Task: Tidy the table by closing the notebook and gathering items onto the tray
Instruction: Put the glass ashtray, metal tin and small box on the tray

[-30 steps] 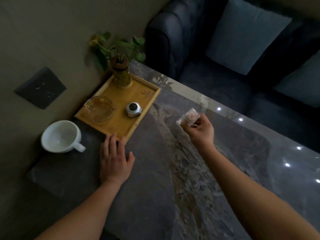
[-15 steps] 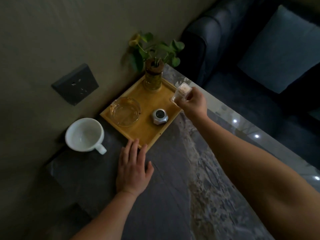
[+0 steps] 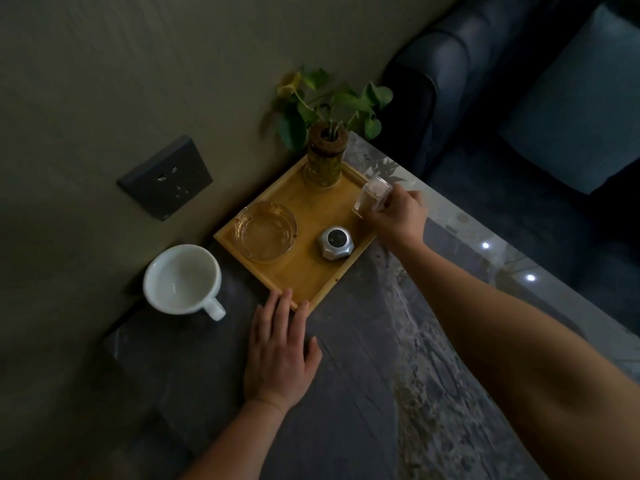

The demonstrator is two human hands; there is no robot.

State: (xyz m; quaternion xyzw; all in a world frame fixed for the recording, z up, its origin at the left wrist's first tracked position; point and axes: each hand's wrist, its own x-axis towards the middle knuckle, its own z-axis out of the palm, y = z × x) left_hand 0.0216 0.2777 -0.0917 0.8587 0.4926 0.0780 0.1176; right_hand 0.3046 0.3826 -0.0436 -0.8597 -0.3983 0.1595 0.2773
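A wooden tray [image 3: 311, 282] lies on the dark stone table by the wall. On it stand a glass ashtray [image 3: 266, 231], a small silver faceted object [image 3: 335, 242] and a plant in a glass bottle [image 3: 322, 161]. My right hand [image 3: 396, 216] holds a small clear plastic box [image 3: 372, 197] over the tray's right edge, tilted. My left hand [image 3: 278, 355] lies flat on the table, fingertips touching the tray's near corner. A white cup [image 3: 182, 278] stands on the table left of the tray. No notebook is in view.
The wall with a dark socket plate [image 3: 165, 177] runs along the left. A dark sofa [image 3: 485, 98] with a grey cushion [image 3: 581, 109] stands beyond the table's far edge. The table [image 3: 363, 393] stretches toward me.
My right hand carried the clear box from above the bare table leftward to the tray's right edge. My left hand stayed flat by the tray's near corner.
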